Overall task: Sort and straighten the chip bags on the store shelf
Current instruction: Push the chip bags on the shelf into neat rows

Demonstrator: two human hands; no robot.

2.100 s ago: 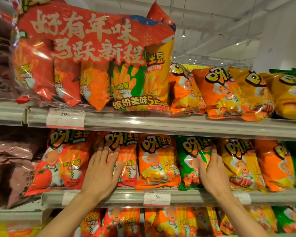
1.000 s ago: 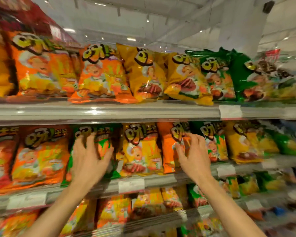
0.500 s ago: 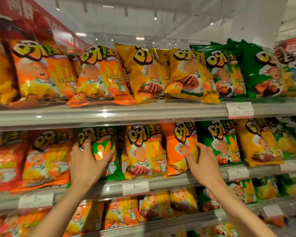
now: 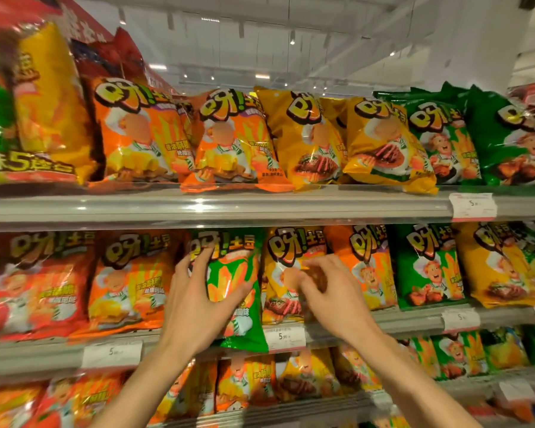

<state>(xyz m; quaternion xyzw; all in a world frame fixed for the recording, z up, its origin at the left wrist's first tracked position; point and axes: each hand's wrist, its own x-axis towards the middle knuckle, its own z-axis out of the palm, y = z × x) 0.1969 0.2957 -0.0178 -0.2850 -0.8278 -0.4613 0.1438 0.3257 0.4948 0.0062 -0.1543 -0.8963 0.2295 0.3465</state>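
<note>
- Nearest to me, both forearms reach up from the bottom edge toward the middle shelf [image 4: 408, 324].
- My left hand [image 4: 195, 299] grasps the green bag [image 4: 235, 291]: fingers spread over its left side and upper corner, thumb pressing its front. The bag's bottom hangs over the shelf lip, beside the white price tag [image 4: 284, 336].
- My right hand [image 4: 328, 299] lies against the yellow bag [image 4: 286, 273] just right of the green one, fingers curled toward its face. The hand is motion-blurred, so I cannot tell whether it actually pinches the foil.
- Room is tight: the bags on this shelf stand shoulder to shoulder, an orange bag [image 4: 130, 282] touching the green one on the left and another orange bag [image 4: 368, 267] right of the yellow one. The upper shelf rail [image 4: 217, 208] runs close above their tops.
- Farther up, the top row leans forward; an orange bag [image 4: 232, 140] and a yellow bag [image 4: 386, 146] poke past the rail's edge.
- Against half a second ago: my right hand has left the orange bag and come leftward onto the yellow one, so my hands now sit nearly side by side. My left hand stays on the green bag, which now hangs lower over the lip.
</note>
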